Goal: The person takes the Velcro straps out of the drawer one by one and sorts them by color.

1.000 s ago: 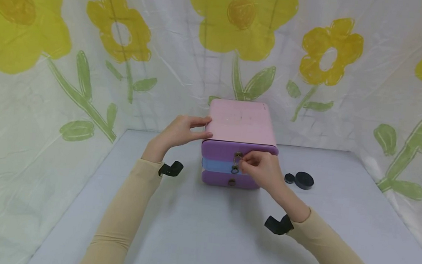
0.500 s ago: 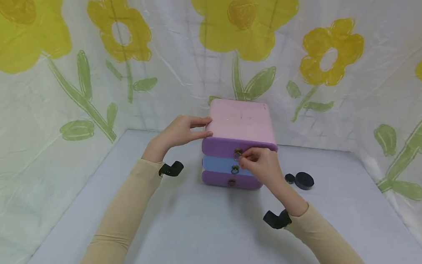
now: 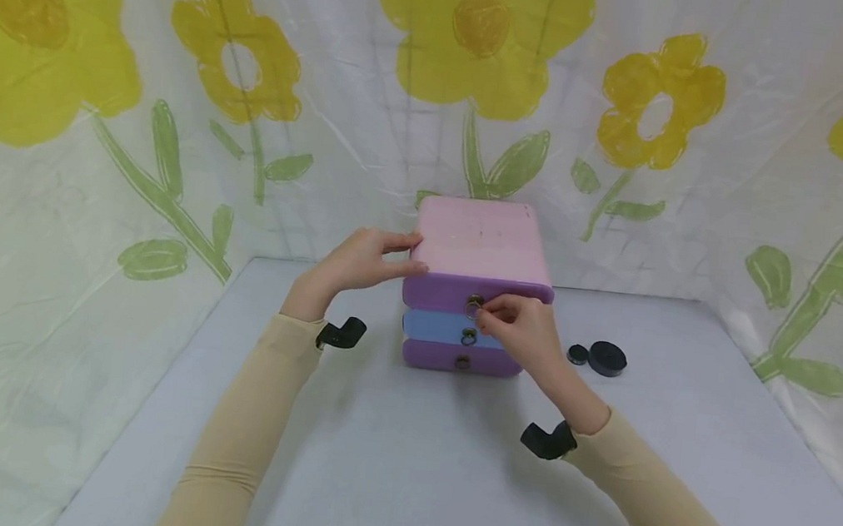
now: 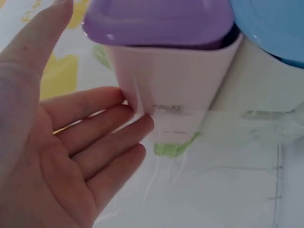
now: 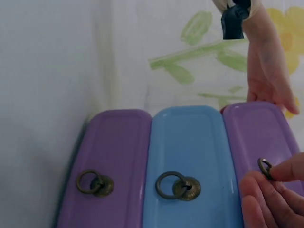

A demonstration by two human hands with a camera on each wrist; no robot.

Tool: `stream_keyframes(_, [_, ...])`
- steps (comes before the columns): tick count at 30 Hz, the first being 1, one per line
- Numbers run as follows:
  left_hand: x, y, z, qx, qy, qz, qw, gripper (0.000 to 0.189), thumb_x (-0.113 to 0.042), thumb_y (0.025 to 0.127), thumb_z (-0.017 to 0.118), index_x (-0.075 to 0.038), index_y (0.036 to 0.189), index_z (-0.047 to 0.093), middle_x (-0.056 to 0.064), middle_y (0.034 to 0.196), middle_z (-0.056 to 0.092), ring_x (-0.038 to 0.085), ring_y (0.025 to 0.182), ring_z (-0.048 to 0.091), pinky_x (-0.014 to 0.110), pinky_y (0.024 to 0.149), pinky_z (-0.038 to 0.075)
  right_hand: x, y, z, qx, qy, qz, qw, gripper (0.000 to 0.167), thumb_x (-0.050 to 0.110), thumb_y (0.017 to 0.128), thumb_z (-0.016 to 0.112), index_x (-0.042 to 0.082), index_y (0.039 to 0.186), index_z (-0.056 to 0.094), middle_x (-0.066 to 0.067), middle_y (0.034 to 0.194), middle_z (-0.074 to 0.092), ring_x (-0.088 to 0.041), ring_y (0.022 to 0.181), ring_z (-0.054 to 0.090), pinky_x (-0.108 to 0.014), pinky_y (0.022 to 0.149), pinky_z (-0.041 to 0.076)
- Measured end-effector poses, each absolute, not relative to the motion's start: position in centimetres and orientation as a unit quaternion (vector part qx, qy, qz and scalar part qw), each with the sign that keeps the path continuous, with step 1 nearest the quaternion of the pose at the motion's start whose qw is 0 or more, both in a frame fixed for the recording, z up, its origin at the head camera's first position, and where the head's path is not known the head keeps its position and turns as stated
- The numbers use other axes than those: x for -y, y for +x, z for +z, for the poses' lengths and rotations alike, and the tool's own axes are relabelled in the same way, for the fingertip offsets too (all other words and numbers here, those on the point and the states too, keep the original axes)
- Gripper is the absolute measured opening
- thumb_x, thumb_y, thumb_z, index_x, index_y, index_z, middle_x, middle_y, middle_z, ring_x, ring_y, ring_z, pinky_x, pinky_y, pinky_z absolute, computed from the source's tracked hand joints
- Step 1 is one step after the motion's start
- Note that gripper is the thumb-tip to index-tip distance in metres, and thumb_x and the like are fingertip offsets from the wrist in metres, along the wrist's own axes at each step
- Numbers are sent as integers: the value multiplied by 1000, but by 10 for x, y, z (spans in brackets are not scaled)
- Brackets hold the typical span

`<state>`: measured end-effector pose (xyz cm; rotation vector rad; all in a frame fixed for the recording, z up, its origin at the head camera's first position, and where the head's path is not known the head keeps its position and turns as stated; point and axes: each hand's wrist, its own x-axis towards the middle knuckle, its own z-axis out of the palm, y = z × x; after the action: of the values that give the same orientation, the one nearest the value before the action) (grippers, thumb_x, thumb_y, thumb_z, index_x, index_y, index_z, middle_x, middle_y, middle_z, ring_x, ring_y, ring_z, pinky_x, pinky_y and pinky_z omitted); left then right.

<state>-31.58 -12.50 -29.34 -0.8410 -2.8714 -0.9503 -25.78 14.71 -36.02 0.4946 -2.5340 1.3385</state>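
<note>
A small pink drawer cabinet stands on the table, with a purple top drawer, a blue middle drawer and a purple bottom drawer. My right hand pinches the brass ring pull of the top drawer between thumb and fingers. My left hand touches the cabinet's left side, thumb near the front top edge; in the left wrist view its fingers lie extended against the pink wall. A narrow dark gap shows behind the top drawer's front there.
Two black round discs, a small one and a larger one, lie right of the cabinet. Brass ring pulls hang on the lower drawers too. A white curtain with yellow flowers encloses the table.
The top drawer's front has moved back against the cabinet, covering the dark line under the pink top. My right hand has gone slightly forward with its ring; my left has stayed put.
</note>
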Motion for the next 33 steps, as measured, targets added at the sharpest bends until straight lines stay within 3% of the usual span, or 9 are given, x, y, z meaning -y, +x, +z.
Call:
stream_keyframes(5, [121, -310, -291, 923, -278, -264, -9, 91, -64, 76, 67, -14, 146, 38, 3, 147, 42, 15, 136, 39, 34, 110, 37, -149, -248, -369, 841, 152, 507, 115, 20, 25, 89, 67, 6, 92, 72, -9, 83, 74, -19, 71, 72, -24, 63, 58])
stream_keyframes(9, [121, -306, -290, 923, -274, -269, -10, 93, -62, 76, 68, -13, 147, 36, 3, 149, 40, 16, 138, 36, 35, 111, 35, -151, -244, -381, 839, 137, 511, 128, 20, 24, 89, 68, 5, 95, 72, -9, 85, 73, -24, 73, 72, -23, 64, 58])
stream_keyframes(15, [122, -307, -292, 922, -271, -277, -3, 90, -61, 78, 67, -13, 147, 36, 2, 149, 41, 15, 138, 37, 35, 112, 35, -151, -243, -406, 861, 125, 472, 143, 16, 22, 86, 69, 10, 96, 75, -3, 83, 73, -13, 73, 69, -20, 62, 54])
stream_keyframes(24, [121, -308, -296, 917, -272, -291, -1, 89, -60, 78, 67, -12, 146, 37, 3, 148, 41, 15, 137, 38, 35, 111, 35, -143, -248, -428, 853, 101, 504, 89, 19, 21, 85, 72, 5, 95, 74, -10, 84, 74, -15, 70, 70, -22, 59, 55])
stream_keyframes(33, [121, -308, -297, 919, -267, -291, -1, 88, -61, 79, 66, -14, 147, 36, 3, 148, 41, 15, 137, 37, 36, 111, 35, -137, -255, -432, 820, 103, 563, 28, 22, 17, 87, 70, -3, 97, 71, -18, 87, 72, -26, 76, 72, -26, 65, 59])
